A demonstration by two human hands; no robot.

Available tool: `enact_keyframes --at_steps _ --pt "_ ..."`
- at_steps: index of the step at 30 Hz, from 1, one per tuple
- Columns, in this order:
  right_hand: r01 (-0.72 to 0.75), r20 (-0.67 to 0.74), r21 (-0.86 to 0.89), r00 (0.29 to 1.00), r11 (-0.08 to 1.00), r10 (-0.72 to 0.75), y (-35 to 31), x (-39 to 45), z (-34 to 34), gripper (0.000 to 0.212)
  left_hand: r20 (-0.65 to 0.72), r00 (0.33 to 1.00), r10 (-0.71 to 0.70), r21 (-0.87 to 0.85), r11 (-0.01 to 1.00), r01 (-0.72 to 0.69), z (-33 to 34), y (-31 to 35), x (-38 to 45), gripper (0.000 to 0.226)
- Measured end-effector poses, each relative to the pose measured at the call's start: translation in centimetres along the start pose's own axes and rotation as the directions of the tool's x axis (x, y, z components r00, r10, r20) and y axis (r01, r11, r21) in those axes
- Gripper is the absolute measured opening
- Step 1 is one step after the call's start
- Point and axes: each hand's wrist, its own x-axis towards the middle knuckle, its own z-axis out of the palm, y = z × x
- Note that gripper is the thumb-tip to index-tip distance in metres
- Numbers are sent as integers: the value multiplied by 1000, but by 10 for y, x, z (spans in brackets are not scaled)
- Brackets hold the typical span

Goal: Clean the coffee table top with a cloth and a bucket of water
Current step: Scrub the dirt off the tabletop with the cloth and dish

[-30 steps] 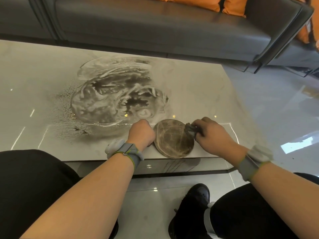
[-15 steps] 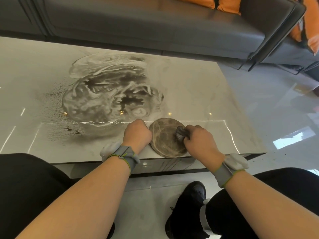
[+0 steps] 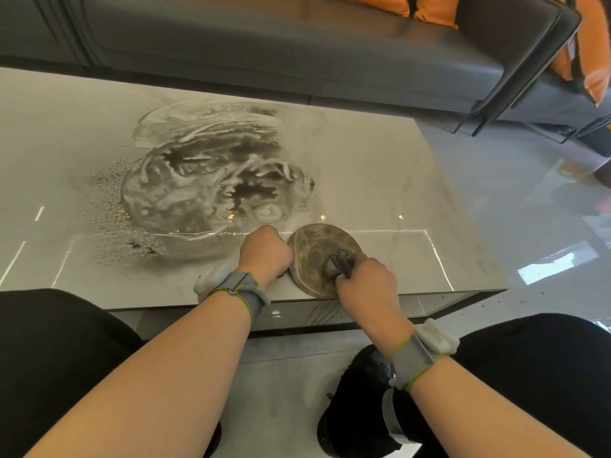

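Your right hand (image 3: 365,280) grip pinches dark cloth (image 3: 337,262) on round disc (image 3: 322,259); left hand (image 3: 266,256) fisted against its rim. Disc overhangs counter (image 3: 380,180) edge: hard scrub could tip it onto floor.

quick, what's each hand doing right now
Left hand: curled, steadying the edge of the round disc.
Right hand: gripping a bunched dark cloth, pressed on the disc.

Open tabletop (image 3: 380,180) lies to your right and far side — a dark wet smear (image 3: 211,183) spreads left, a round disc (image 3: 317,252) sits near the front edge, sofa (image 3: 264,44) beyond.
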Motion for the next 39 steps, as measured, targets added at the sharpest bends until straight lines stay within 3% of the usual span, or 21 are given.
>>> enact_keyframes --at_steps 8,11,13,17,20,26,31,39 --pt "5 52 221 998 975 -17 -33 -22 12 19 -13 1000 17 49 999 -16 -1 -2 2 26" --pt "-39 145 397 989 917 -21 -37 -19 7 15 -19 1000 24 49 999 -23 -2 -2 1 23" --pt "-44 131 457 991 888 -19 -33 -11 0 23 2 1000 9 11 1000 -9 -2 -3 2 24" --pt "-8 -123 263 992 965 42 -8 30 -20 28 20 1000 -18 -33 999 19 1 -5 5 17" --pt "-32 -74 93 997 995 39 3 54 -19 26 4 1000 -7 -27 1000 7 3 -7 7 19" --pt "41 -62 89 997 995 -36 -13 45 2 30 -18 1000 3 -7 1000 -4 5 -8 8 24" --pt "208 100 126 970 970 -221 -6 20 -3 39 -27 1000 -10 14 1000 10 5 -6 8 25" --pt "356 364 162 845 920 -391 11 -10 -21 41 -40 999 -26 8 1000 26 5 -8 8 24"
